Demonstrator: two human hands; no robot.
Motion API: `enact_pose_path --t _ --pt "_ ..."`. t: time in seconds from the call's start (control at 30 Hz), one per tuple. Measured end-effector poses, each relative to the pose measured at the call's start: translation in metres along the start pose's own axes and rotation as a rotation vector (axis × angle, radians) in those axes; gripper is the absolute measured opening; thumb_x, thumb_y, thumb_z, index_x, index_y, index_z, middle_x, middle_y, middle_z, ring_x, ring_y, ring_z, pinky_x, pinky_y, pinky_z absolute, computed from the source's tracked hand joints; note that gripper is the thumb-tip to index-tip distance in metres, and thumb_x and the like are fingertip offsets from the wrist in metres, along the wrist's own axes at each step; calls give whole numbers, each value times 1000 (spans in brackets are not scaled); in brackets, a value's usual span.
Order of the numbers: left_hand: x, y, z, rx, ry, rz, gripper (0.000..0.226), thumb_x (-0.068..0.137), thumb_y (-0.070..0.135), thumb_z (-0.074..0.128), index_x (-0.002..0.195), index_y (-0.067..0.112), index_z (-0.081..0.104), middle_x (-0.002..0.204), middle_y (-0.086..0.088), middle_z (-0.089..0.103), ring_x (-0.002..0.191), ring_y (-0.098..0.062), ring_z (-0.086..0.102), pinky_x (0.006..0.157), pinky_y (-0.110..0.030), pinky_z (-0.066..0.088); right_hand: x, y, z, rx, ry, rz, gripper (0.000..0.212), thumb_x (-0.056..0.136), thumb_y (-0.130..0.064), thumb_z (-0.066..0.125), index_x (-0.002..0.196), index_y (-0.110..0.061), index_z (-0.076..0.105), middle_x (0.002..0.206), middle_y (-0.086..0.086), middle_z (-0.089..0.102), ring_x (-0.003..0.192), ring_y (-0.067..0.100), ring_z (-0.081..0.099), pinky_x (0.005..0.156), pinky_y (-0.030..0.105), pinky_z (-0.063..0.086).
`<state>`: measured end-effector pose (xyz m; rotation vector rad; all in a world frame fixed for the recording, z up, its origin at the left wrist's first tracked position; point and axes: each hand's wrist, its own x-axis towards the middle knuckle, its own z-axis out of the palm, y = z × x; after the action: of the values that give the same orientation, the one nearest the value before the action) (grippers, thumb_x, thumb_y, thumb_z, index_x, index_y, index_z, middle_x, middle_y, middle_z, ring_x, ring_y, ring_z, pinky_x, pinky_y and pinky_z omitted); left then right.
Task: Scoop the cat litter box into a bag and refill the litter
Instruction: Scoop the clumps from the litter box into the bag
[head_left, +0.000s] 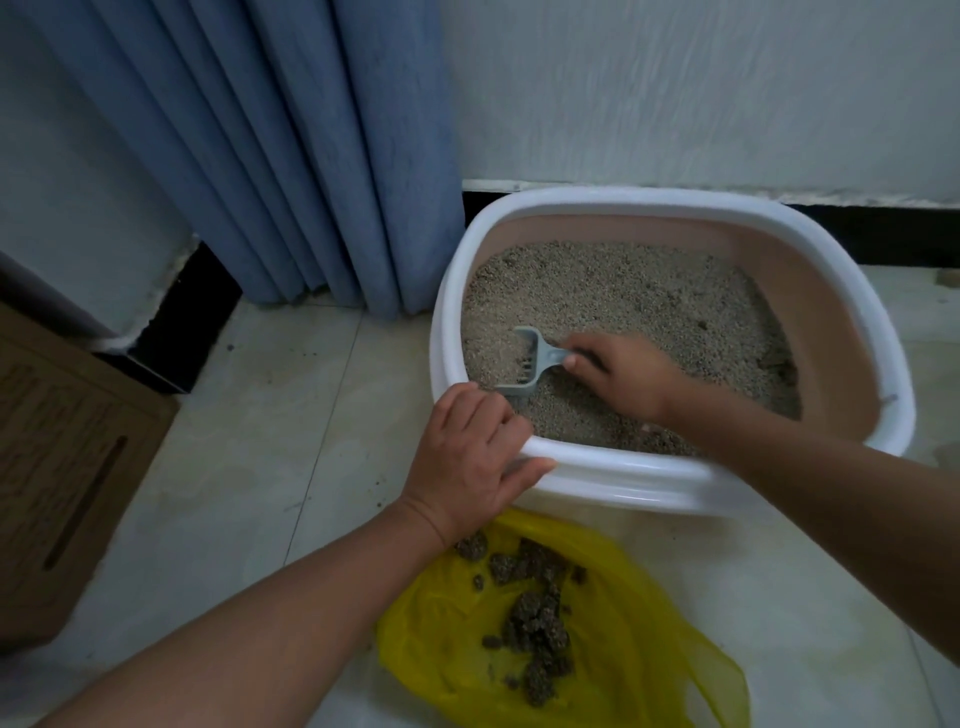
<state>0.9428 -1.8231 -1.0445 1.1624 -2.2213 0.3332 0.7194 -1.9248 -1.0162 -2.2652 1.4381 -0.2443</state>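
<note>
Nearest the camera, a yellow plastic bag (649, 623) lay open on the tiled floor (249, 415), just in front of the litter box (623, 475). It already held a scatter of dark clumps (537, 618), so part of the scooping looked done.

The left hand (467, 457) gripped the box's near white rim, fingers curled over the edge and thumb along the outside, steadying it. Past it, the grey slotted scoop (522, 364) sat tipped in the litter (649, 306) near the left wall. The right hand (621, 374) pinched its handle between thumb and curled fingers.

The scoop seemed to carry only loose grains, though blur made that uncertain. I judged the sifting to be mid-course, with a darker patch at the right corner yet to be lifted. Refilling had not begun, and no fresh litter was in view.

The cardboard box (62, 441) at left bore faint print too smeared to read. The blue curtain (285, 156) beyond carried no writing.
</note>
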Motion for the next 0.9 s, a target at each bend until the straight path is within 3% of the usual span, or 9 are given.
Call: enact_pose_path --t 0.2,0.57,0.73,0.9 --pt "0 -1 -1 -1 -6 5 40 101 49 44 90 13 56 84 -7 52 82 -29 51 100 -44 41 -14 18 -12 33 84 119 20 103 -35 46 110 -24 62 74 -4 60 64 15 57 54 22 33" --pt "2 2 -1 11 -15 7 43 102 48 43 87 12 60 86 -7 54 82 -29 52 98 -42 39 -59 52 -56 1 165 218 23 104 -31 45 114 -20 62 75 -3 59 66 14 54 59 26 37" --pt "1 1 -2 28 -22 5 44 102 48 42 86 11 60 86 -8 54 83 -31 52 99 -44 40 -81 80 -89 -36 229 335 28 103 -34 46 119 -19 63 78 -3 61 71 19 60 64 33 44" --pt "0 1 -1 25 -21 6 42 102 47 44 86 12 60 86 -8 54 83 -30 52 99 -44 40 -102 89 -110 -233 209 429 30 102 -34 46 122 -19 63 90 9 69 79 28 64 75 48 55"
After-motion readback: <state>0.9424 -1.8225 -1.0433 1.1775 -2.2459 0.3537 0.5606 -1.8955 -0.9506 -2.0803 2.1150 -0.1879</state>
